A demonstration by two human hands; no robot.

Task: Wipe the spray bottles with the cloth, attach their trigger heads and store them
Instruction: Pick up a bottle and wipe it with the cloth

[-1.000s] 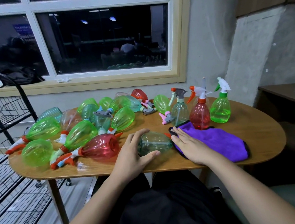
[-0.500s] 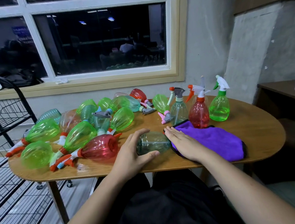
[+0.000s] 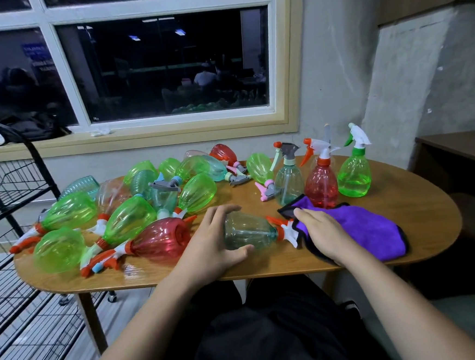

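- My left hand point(image 3: 212, 248) cups the base end of a clear, grey-green plastic spray bottle point(image 3: 249, 231) lying on its side on the oval wooden tabletop point(image 3: 421, 222); fingers arch over its top, thumb lies along its near side, so the grasp is loose rather than clenched.
- My right hand point(image 3: 324, 234) rests flat, fingers together, on the near-left corner of the purple microfibre cloth with dark edging point(image 3: 371, 230); it presses the cloth and has not yet gathered it.
- Between my hands, the bottle's orange-and-white trigger head point(image 3: 284, 227) points toward the cloth, seemingly already fitted.
- I judge this to be the start of the wiping step: bottle steadied, cloth not yet on it.
- The next move calls for bunching the cloth in my right hand and lifting or rolling the bottle with my left so the cloth can pass around its ribbed body.
- Beyond my right hand stand three upright bottles with heads on: pale teal point(image 3: 289, 184), red point(image 3: 320, 186) and green point(image 3: 354, 176).
- Left of and beyond my left hand lies a heap of green, red and clear bottles point(image 3: 128, 219), all unwiped, I guess.
- Further left stands a black wire rack point(image 3: 10, 197), probably the storage place.
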